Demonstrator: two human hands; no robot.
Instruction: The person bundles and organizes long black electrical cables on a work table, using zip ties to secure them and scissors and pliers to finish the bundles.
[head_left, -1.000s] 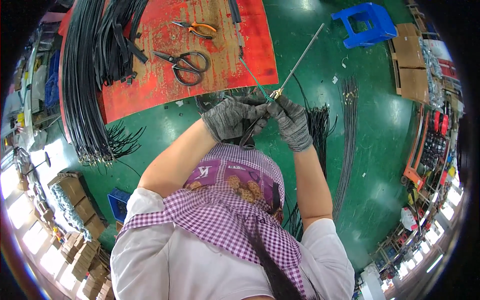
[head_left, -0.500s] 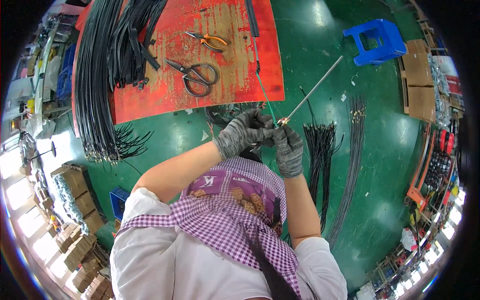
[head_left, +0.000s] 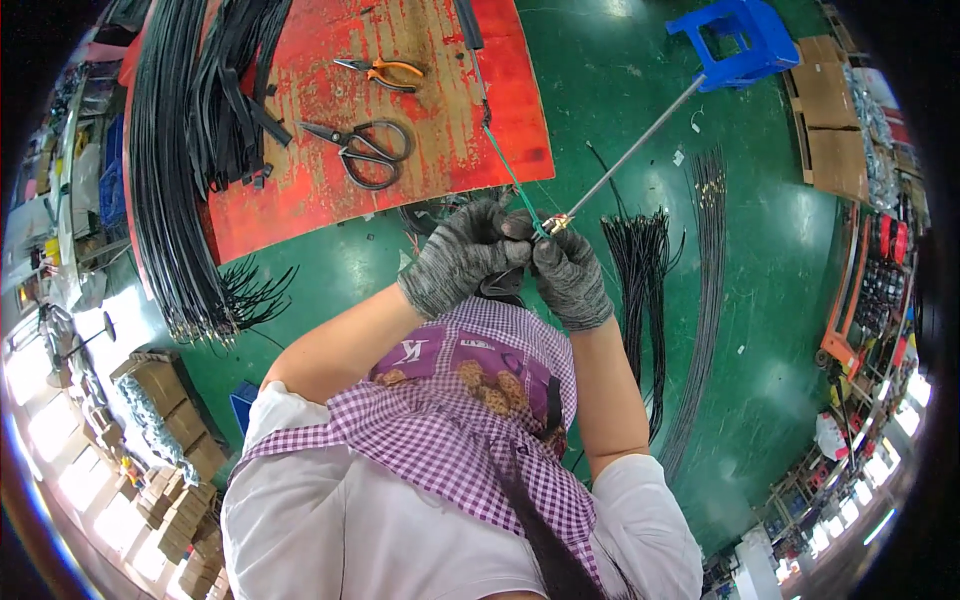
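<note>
Both my hands wear grey knit gloves and meet in front of the apron. With thumb and fingers pinched, my left hand (head_left: pixel 462 254) grips the lower end of a taut green cord (head_left: pixel 509 172), which runs up to a dark cord end over the table. My right hand (head_left: pixel 573 279) is closed beside it, pinching near the lower end of a thin metal rod (head_left: pixel 637 148). Small brass-coloured pieces (head_left: pixel 556 224) show at the fingertips there; fingers hide exactly how they join. The rod slants up to the right, its far end overlapping the stool in view.
A worn red table (head_left: pixel 470 150) carries scissors (head_left: pixel 362 152), orange-handled pliers (head_left: pixel 384 72) and bundled black cables (head_left: pixel 165 190). More black cables (head_left: pixel 640 270) and thin cables with brass-coloured tips (head_left: pixel 708 260) hang at right. A blue stool (head_left: pixel 765 45) stands on the green floor beyond.
The table and tools have shifted left and up in the view. Both hands have moved slightly left and up together, and the rod's far end appears higher, now against the stool.
</note>
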